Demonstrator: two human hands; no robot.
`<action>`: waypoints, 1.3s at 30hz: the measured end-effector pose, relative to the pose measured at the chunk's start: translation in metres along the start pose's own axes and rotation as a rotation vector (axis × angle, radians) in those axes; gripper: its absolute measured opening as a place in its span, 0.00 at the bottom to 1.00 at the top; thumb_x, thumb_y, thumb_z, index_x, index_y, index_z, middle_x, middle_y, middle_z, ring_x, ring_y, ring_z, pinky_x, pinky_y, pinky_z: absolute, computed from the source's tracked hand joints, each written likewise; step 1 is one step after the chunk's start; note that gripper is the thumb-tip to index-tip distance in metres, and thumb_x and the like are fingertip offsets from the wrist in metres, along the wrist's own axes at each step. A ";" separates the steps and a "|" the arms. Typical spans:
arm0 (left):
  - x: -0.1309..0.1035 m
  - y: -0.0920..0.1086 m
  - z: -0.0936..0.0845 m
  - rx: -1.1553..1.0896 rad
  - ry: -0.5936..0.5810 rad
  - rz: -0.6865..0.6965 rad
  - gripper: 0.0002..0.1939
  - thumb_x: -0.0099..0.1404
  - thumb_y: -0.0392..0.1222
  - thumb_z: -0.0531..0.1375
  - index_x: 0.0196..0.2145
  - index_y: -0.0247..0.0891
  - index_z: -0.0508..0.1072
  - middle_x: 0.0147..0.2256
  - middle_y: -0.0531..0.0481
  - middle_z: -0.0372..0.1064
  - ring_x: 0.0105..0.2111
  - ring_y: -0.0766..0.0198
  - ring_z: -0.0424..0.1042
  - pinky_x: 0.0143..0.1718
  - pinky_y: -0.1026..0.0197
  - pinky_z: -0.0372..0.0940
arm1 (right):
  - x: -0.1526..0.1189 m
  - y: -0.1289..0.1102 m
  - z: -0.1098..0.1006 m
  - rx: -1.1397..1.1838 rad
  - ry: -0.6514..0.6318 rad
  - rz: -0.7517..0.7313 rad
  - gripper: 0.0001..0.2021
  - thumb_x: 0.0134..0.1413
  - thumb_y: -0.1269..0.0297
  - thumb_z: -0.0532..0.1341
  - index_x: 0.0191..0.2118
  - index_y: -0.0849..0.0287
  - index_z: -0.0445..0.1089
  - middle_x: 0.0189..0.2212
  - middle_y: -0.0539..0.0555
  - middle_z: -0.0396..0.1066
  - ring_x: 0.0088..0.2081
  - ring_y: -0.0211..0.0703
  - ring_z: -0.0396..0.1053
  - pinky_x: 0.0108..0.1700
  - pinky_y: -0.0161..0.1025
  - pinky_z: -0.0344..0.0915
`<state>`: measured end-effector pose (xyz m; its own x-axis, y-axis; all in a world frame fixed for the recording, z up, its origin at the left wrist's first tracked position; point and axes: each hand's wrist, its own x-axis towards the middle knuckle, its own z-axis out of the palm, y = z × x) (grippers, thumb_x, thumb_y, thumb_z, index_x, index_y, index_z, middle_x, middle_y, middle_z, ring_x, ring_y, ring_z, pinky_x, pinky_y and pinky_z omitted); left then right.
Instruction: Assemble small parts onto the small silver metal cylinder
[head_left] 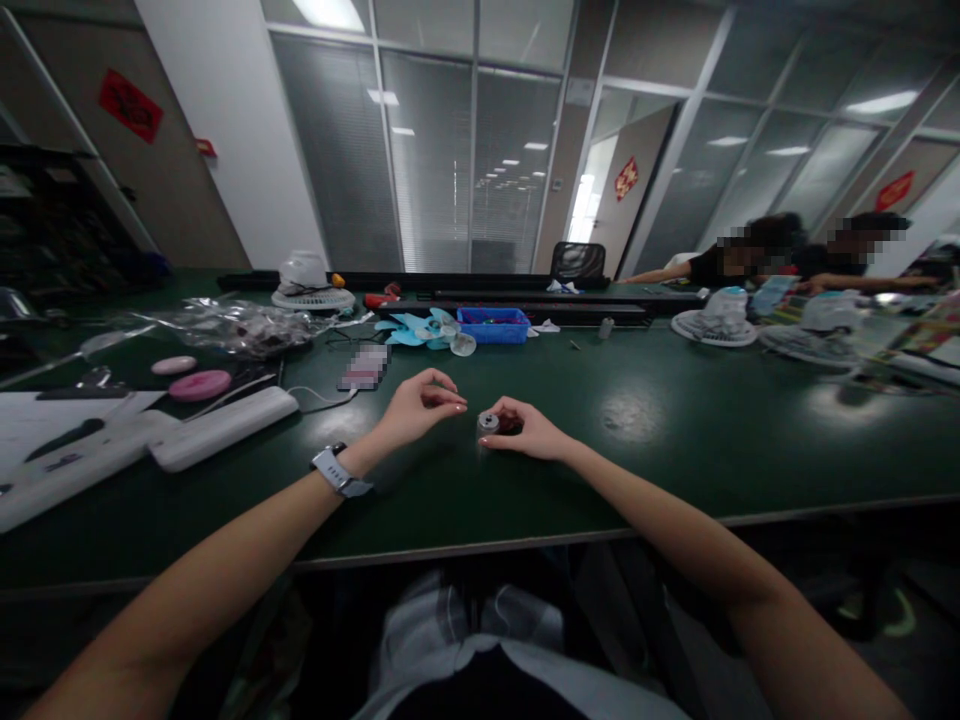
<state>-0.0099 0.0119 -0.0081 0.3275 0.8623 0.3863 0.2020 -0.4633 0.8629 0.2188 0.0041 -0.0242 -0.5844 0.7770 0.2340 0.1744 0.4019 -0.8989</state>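
Observation:
A small silvery metal cylinder (pixel 488 424) stands upright on the green table (pixel 450 500), with a dark spot in the middle of its top. My right hand (pixel 529 430) has its thumb and fingers around the right side of this cylinder. Just to the left of it, my left hand (pixel 421 408) hovers with its fingers curved and its thumb and index fingertips near each other. Nothing can be made out between the left fingertips, and a small gap separates them from the cylinder. A watch with a light band is on my left wrist.
Beyond my hands lie light-blue fan blades (pixel 420 328), a blue basket (pixel 493 325) and another small cylinder (pixel 606 327). A phone (pixel 365 367), white power strips (pixel 225 428) and clear plastic bags (pixel 247 328) are on the left. White fan parts (pixel 715 318) and two people are at right.

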 end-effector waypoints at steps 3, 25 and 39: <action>-0.003 0.013 0.019 -0.023 0.032 0.097 0.16 0.54 0.42 0.65 0.36 0.36 0.64 0.33 0.45 0.76 0.35 0.58 0.77 0.39 0.57 0.68 | 0.001 0.002 0.005 -0.010 -0.001 -0.034 0.18 0.42 0.58 0.69 0.37 0.59 0.65 0.32 0.50 0.71 0.33 0.38 0.69 0.39 0.38 0.66; -0.005 0.013 0.023 -0.196 -0.289 0.041 0.19 0.60 0.44 0.62 0.46 0.34 0.63 0.44 0.39 0.74 0.46 0.57 0.73 0.48 0.55 0.66 | 0.003 0.004 0.009 -0.063 0.000 -0.041 0.20 0.42 0.55 0.68 0.39 0.59 0.64 0.33 0.50 0.69 0.34 0.39 0.69 0.38 0.38 0.66; 0.004 0.002 -0.017 -0.007 -0.261 -0.065 0.24 0.45 0.41 0.71 0.38 0.35 0.67 0.26 0.48 0.77 0.37 0.53 0.77 0.39 0.57 0.69 | 0.002 -0.002 0.015 -0.008 0.070 -0.030 0.20 0.38 0.58 0.70 0.35 0.61 0.64 0.34 0.53 0.73 0.36 0.41 0.72 0.41 0.42 0.68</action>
<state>-0.0236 0.0172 0.0008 0.5408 0.8080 0.2339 0.2245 -0.4066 0.8856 0.2052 -0.0028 -0.0278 -0.5322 0.7968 0.2862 0.1639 0.4287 -0.8885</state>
